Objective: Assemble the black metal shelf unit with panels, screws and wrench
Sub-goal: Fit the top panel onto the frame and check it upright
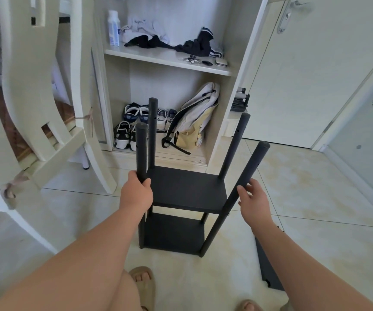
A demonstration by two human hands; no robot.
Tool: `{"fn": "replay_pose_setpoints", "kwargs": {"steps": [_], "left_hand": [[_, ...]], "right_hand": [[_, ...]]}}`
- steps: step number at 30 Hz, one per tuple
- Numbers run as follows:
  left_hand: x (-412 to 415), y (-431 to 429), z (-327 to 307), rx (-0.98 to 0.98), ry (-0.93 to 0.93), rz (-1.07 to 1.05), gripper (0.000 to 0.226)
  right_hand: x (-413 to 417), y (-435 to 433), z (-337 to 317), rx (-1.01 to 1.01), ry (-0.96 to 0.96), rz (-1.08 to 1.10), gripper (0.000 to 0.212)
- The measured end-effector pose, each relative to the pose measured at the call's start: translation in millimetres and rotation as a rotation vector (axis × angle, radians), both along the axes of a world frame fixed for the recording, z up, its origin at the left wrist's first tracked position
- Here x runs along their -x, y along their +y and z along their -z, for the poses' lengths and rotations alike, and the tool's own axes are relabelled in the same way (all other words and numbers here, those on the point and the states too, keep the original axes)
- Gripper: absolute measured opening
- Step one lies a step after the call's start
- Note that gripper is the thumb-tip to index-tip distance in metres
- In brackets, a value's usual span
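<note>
Shelf unit (187,191) stands upright at frame centre on the floor (315,198), two panels fitted, posts' long axis vertical. Nearest, lower right, a loose black panel (268,265) lies flat. Left hand (136,191) grips the front-left post (141,151); right hand (254,199), fingers relaxed, touches the front-right post (248,176), equally near. Beyond, upper centre, an open cupboard (170,61).

the black shelf unit (174,232) stands on the tiled floor (304,187), with two panels fixed between four posts. your left hand (136,191) grips the front left post (141,149) just above the upper panel (181,189). your right hand (254,200), fingers loose, touches the front right post (250,173).
</note>
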State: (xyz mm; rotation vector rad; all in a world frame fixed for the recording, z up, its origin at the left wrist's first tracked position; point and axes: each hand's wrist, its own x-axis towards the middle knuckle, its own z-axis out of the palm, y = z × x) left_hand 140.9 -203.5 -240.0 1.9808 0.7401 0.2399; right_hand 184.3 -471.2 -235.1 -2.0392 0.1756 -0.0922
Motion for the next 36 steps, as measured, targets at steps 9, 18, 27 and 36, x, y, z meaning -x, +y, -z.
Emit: {"fn": "replay_pose_setpoints", "kwargs": {"steps": [9,18,27,36], "left_hand": [[14,-35,-4,-0.078,0.348,0.322,0.033],[9,-139,-2,-0.375,0.510,1.108,0.043],[-30,-274,84,-0.439,0.477,1.280,0.071],[-85,-355,237,-0.201,0.671,1.191,0.071]], "right_hand": [[33,-46,2,0.217,0.032,-0.151,0.060],[65,-157,22,0.522,0.133,-0.138,0.065],[63,-274,89,0.845,0.563,-0.107,0.071],[-13,-341,217,0.826,0.745,-0.190,0.068]]}}
